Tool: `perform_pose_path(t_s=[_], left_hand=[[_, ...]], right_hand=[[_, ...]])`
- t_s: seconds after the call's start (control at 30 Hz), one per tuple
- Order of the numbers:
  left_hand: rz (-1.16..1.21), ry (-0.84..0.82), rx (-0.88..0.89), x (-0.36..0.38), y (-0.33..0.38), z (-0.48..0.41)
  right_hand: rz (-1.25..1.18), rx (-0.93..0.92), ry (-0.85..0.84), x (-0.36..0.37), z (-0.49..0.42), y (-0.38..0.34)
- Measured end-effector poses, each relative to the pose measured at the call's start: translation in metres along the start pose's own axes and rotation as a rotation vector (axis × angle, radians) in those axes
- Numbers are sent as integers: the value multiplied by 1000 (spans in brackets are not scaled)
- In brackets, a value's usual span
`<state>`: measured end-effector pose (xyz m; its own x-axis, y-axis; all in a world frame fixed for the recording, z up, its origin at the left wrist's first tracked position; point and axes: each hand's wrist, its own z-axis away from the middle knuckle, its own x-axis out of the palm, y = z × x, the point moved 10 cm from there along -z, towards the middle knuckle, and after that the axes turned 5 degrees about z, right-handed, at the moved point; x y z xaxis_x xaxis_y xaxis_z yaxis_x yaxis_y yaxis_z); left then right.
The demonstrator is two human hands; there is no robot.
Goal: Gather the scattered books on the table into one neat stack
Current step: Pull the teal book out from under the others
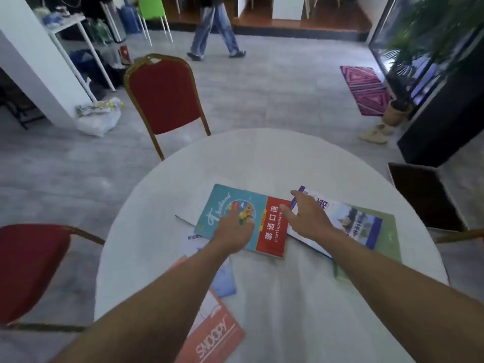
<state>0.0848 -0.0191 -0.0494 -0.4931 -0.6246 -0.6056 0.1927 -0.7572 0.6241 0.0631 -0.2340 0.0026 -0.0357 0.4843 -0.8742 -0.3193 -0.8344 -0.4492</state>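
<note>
Books lie scattered on the round table under a white cloth (275, 158), listed for you from left to right.

Orange softcover book printed "SNOOPY" in white (218, 334): near edge of the table, left of centre, partly hidden by your left forearm; its upper part cannot be made out.

Pale blue booklet (225, 280): just beyond the orange one, mostly covered by the same forearm. White sheets with small blue print show beside it, too blurred to read.

Teal paperback with a red band of white Chinese characters (262, 213): flat at the table's centre, cover up, its red end toward the right. A thin dark edge pokes out from beneath its left corner; whether that belongs to another book, you cannot tell.

Your left hand (233, 231): flat on the teal cover, palm down, fingers extended and loosely together, pressing rather than pinching.

Your right hand (306, 218): fingers spread wide, thumb on the red band, the others reaching onto the neighbouring book; it grasps nothing.

White and purple magazine with a landscape photo (353, 218): right of the teal paperback, touching or slightly under its red end, lying on a green-covered book (387, 237) whose near edge is crossed by your right forearm.

Containers: a white plastic bag (98, 119) sits on the floor at far left, holding blurred yellow and blue items. A woven pot (392, 113) at far right holds a green plant.

Red padded chairs with gold frames (165, 98) stand to the table's left.
</note>
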Motion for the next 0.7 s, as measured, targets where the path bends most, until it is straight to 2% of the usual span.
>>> perform_pose_path(t_s=[0.2, 0.37, 0.47, 0.57, 0.7], left_hand=[[165, 9, -194, 36, -37, 2], [295, 159, -194, 39, -41, 0], [392, 244, -224, 35, -48, -2], [495, 317, -280, 32, -59, -3], [622, 370, -357, 32, -65, -1]], right_hand=[[6, -21, -142, 54, -38, 2], [118, -93, -248, 84, -63, -6], [199, -76, -316, 97, -69, -1], [298, -66, -307, 99, -76, 6], [299, -22, -354, 109, -79, 15]])
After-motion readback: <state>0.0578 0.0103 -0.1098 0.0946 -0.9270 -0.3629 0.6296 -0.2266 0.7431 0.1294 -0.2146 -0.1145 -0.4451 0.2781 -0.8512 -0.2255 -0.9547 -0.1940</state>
